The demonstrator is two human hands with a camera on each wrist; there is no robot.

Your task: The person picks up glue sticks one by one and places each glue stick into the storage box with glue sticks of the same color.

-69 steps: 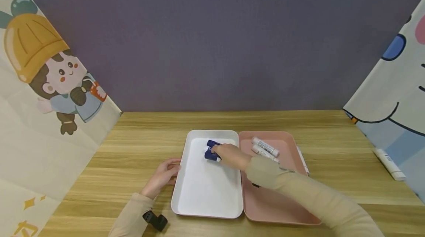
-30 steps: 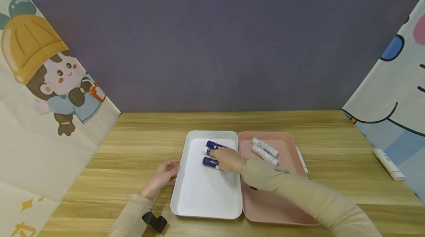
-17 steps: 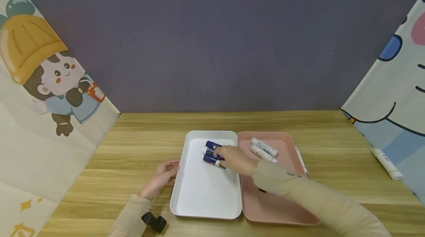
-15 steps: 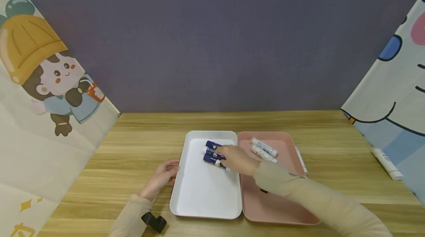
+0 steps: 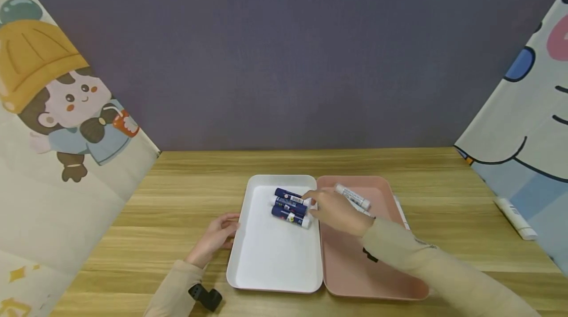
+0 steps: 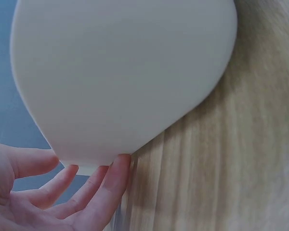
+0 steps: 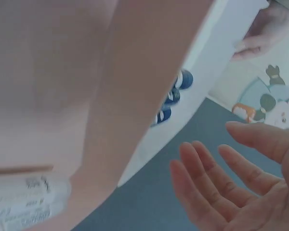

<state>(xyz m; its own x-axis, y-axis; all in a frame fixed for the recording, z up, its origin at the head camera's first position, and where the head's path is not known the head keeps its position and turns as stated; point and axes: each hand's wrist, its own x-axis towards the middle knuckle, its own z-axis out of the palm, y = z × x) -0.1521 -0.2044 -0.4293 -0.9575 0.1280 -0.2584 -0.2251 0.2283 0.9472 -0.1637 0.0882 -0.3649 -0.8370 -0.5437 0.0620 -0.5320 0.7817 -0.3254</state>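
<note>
Three dark blue glue sticks with white ends lie side by side in the upper part of the white tray [image 5: 275, 263]: the far one [image 5: 286, 193], the middle one [image 5: 289, 205] and the near one [image 5: 287, 217]. Just right of them, above where the two trays meet, is my right hand [image 5: 339, 211]; its fingers are spread and hold nothing, as the right wrist view shows. My left hand [image 5: 215, 238] rests at the white tray's left side, and in the left wrist view its relaxed fingertips touch the tray wall [image 6: 120, 96].
The pink tray [image 5: 364, 277] stands against the white tray's right side. Two white glue sticks [image 5: 353, 195] lie in it, one partly behind my right hand. A white object [image 5: 402, 212] shows beyond its right wall. A white tube [image 5: 516, 219] lies at the table's right edge.
My right hand has let go of the blue glue sticks and moved right. The near glue stick now lies closer alongside the middle one. My left hand has stayed at the white tray.
</note>
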